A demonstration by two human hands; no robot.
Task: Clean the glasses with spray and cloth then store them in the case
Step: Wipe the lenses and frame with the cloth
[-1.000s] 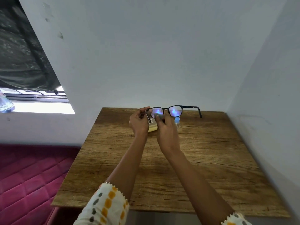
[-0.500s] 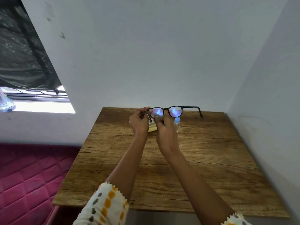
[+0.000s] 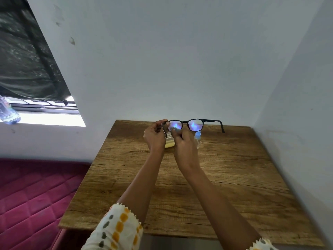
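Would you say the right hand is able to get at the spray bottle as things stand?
Probably yes: the spray bottle stands just beyond the right hand with nothing between, but that hand pinches the glasses, which the left hand also holds.

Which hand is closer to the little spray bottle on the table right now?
Right. The right hand, pinching the glasses, is directly beside the spray bottle, partly hiding it; the left hand grips the frame's end, farther left of it.
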